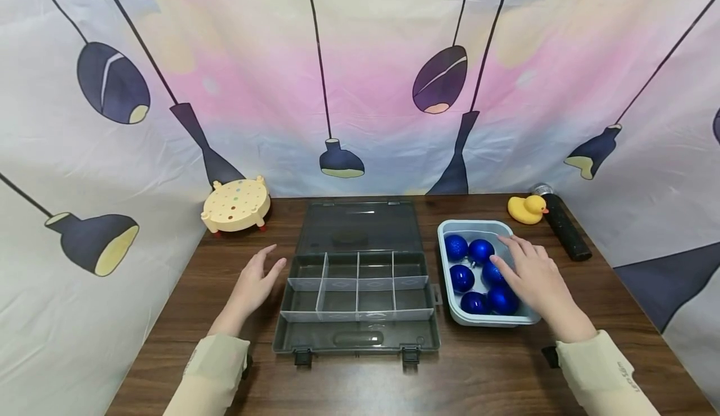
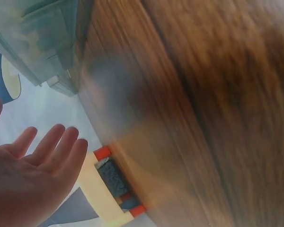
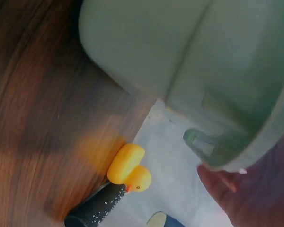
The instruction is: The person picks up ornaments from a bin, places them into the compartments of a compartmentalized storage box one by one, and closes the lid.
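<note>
A dark translucent compartment box (image 1: 354,335) lies with its lid (image 1: 360,228) folded back; pale dividers split it into sections, and no items show inside. Left of it, my left hand (image 1: 251,285) hovers with fingers apart, holding nothing; the left wrist view shows its fingers (image 2: 61,146) loosely extended. Several blue Christmas baubles (image 1: 462,278) sit in a light blue plastic basket (image 1: 489,321) right of the box. My right hand (image 1: 539,282) reaches over the basket's right rim, its thumb close to a bauble. Whether it touches that bauble I cannot tell.
At the back left stands a cream round toy stool (image 1: 236,205) with red-tipped feet. A yellow rubber duck (image 1: 526,209) and a black cylindrical object (image 1: 565,228) lie behind the basket at the right. A printed cloth (image 1: 371,47) hangs behind the wooden table (image 1: 315,391).
</note>
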A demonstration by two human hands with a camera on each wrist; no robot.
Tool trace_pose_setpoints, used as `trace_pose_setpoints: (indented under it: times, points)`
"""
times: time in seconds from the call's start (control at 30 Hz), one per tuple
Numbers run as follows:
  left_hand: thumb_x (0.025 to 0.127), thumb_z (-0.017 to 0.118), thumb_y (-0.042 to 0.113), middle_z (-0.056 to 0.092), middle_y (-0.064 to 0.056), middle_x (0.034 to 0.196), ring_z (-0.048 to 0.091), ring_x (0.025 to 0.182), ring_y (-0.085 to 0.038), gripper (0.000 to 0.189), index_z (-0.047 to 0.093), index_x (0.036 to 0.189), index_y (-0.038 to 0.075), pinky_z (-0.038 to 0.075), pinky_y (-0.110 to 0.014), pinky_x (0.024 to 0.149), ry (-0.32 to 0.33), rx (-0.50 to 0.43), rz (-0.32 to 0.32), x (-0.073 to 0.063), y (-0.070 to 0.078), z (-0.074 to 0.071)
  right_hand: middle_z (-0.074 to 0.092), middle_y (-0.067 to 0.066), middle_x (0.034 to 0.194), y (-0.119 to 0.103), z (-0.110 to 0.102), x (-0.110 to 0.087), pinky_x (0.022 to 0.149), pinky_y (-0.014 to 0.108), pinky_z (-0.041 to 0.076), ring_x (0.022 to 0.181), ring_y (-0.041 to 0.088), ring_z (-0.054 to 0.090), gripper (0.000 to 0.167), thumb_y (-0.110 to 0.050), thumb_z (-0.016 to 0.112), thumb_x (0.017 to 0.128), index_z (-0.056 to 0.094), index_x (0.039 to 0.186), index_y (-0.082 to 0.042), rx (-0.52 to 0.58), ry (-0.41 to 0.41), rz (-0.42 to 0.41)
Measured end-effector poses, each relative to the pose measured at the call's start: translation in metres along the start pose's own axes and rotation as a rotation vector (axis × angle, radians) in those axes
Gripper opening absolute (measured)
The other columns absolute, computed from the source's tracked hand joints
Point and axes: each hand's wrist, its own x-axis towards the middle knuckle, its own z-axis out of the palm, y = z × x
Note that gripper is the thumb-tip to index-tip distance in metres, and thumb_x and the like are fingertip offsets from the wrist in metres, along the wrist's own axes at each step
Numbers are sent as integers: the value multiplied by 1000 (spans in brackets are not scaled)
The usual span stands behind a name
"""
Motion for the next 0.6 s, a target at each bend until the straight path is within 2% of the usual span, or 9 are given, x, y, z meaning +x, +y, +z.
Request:
trace_pose_setpoints:
  times: [0.1, 0.2, 0.37, 0.6]
  points:
    - [102, 47, 40, 47, -30, 132, 47, 120, -42, 61, 38, 142, -4, 39, -55, 95, -20, -10, -12, 2, -1, 2, 39, 28, 139, -3, 2, 1, 91, 69, 28, 117, 50, 36, 64, -52, 43, 99, 43, 142, -4, -17, 19, -3]
    - [102, 47, 38, 49, -29, 129, 49, 117, -42, 59, 37, 143, -4, 39, -55, 95, -45, -20, -23, 5, -1, 5, 44, 26, 137, -6, 3, 1, 91, 66, 31, 114, 47, 40, 63, -52, 43, 99, 45, 140, -5, -25, 5, -26]
    - [103, 46, 34, 53, -28, 125, 53, 113, -41, 58, 34, 143, -6, 40, -54, 94, -101, -50, -31, 10, 1, 8, 53, 22, 130, -13, 10, 3, 83, 59, 39, 105, 41, 47, 61, -51, 51, 96, 52, 136, -5, -57, -7, -72]
    - [103, 47, 26, 56, -27, 119, 55, 110, -40, 52, 35, 143, -5, 40, -55, 94, -113, -75, -33, 15, 2, 11, 60, 18, 121, -20, 25, 2, 79, 52, 42, 98, 33, 51, 69, -60, 58, 88, 54, 136, -9, -101, -44, -145]
